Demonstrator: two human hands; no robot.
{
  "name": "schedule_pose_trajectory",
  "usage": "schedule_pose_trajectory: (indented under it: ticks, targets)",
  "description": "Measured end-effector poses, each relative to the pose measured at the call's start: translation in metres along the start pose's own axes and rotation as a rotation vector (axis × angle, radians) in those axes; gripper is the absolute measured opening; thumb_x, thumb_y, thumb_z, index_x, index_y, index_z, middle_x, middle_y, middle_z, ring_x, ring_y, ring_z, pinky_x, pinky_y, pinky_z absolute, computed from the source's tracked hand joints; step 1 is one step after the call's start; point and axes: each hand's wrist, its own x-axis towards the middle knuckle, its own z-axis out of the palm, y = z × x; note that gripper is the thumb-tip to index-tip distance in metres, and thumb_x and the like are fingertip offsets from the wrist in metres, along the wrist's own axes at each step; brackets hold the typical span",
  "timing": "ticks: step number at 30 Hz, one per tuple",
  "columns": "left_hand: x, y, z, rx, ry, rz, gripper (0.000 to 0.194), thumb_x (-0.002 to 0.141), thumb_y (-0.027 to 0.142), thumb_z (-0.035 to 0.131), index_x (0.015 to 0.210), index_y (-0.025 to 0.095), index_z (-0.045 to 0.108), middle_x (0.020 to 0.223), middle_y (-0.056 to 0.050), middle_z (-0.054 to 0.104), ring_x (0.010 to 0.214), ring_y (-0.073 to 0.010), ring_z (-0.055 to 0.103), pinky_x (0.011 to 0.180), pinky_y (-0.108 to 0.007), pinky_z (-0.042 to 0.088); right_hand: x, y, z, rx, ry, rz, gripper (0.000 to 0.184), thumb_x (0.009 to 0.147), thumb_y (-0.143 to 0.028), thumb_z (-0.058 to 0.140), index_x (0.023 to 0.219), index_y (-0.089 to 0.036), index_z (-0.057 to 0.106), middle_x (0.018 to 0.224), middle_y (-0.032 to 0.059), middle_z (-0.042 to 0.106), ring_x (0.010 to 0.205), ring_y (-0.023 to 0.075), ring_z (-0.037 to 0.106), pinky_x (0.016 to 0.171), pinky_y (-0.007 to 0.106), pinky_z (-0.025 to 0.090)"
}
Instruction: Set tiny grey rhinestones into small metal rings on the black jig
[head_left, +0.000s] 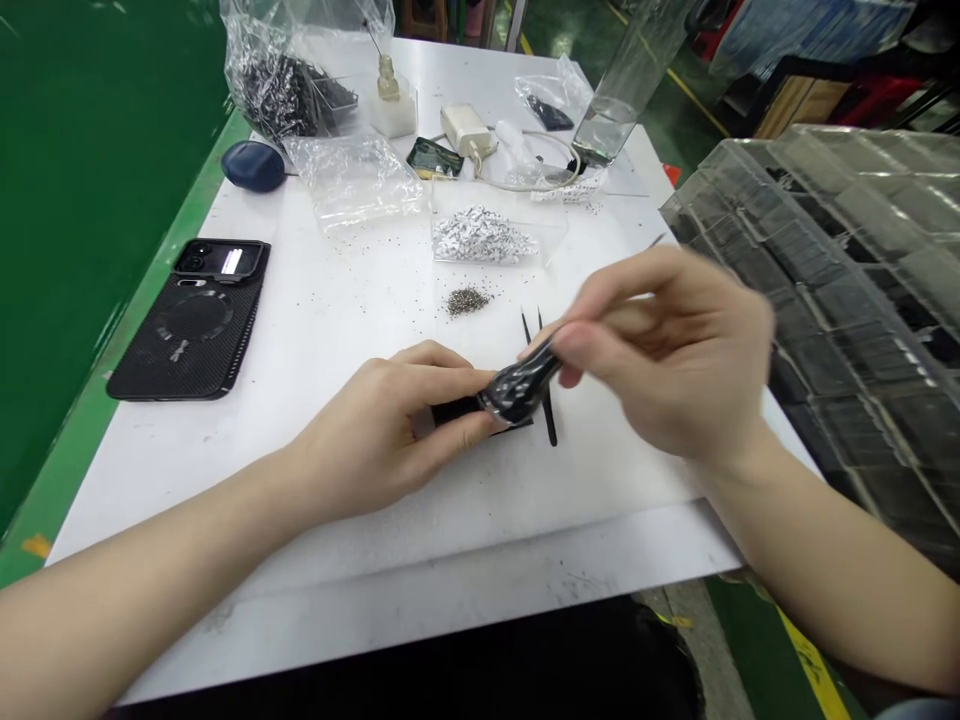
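Observation:
My left hand [390,425] is closed around a small flat black piece [454,408], low over the white table, and covers much of it. Fingertips and thumb of my right hand [660,350] pinch the upper end of a glossy, flexible black strip [521,388]. This strip bends down to the fingertips of my left hand, where it meets the flat piece; whether the two are joined I cannot tell. Black tweezers [550,415] lie just beyond and beneath the strip, tips pointing away. A small pile of tiny metallic parts [469,300] lies ahead of my hands.
Behind the pile stands a clear tray of white bits [484,238]. A phone [196,320] lies left, near a blue bulb-shaped object [253,165]. Farther back are a bag of black pieces [289,95], a needle bottle [388,80] and a charger [466,130]. Compartment boxes [840,280] fill the right.

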Motion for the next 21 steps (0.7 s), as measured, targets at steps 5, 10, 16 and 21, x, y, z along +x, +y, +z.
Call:
schedule_pose_trajectory:
  ticks: [5, 10, 16, 21]
  targets:
    - [-0.002, -0.002, 0.002, 0.025, 0.029, -0.013, 0.029, 0.109, 0.038, 0.074, 0.134, 0.031, 0.085, 0.121, -0.005, 0.085, 0.111, -0.0239, 0.081, 0.094, -0.035, 0.067, 0.009, 0.004, -0.009, 0.104, 0.108, 0.012, 0.016, 0.095, -0.018, 0.088, 0.094, -0.027, 0.075, 0.068, -0.0085, 0.074, 0.053, 0.0109, 0.068, 0.049, 0.027, 0.051]
    - [-0.003, -0.001, 0.003, -0.005, 0.15, 0.062, 0.037, 0.103, 0.03, 0.083, 0.14, 0.031, 0.079, 0.119, 0.0, 0.089, 0.106, -0.0205, 0.084, 0.086, -0.029, 0.065, 0.023, 0.004, -0.043, -0.233, -0.157, 0.173, 0.016, 0.093, -0.019, 0.078, 0.104, -0.027, 0.07, 0.05, -0.0145, 0.049, 0.044, 0.0101, 0.038, 0.049, 0.03, 0.031]
    - [-0.001, 0.007, 0.001, 0.025, 0.238, 0.175, 0.025, 0.095, 0.011, 0.087, 0.099, 0.035, 0.09, 0.121, 0.003, 0.088, 0.109, -0.0209, 0.081, 0.098, -0.036, 0.067, 0.032, 0.003, -0.058, -0.557, -0.748, 0.366, 0.007, 0.092, -0.027, 0.073, 0.098, -0.025, 0.072, 0.052, -0.0107, 0.056, 0.05, 0.013, 0.05, 0.059, 0.031, 0.039]
    - [0.001, 0.01, -0.004, -0.065, 0.344, 0.211, 0.036, 0.089, 0.005, 0.088, 0.097, 0.039, 0.091, 0.111, 0.004, 0.088, 0.099, -0.0218, 0.081, 0.084, -0.039, 0.07, 0.039, 0.013, -0.064, -0.624, -0.623, 0.259, 0.026, 0.099, -0.046, 0.07, 0.097, -0.022, 0.079, 0.058, -0.0054, 0.065, 0.056, 0.0144, 0.056, 0.066, 0.033, 0.041]
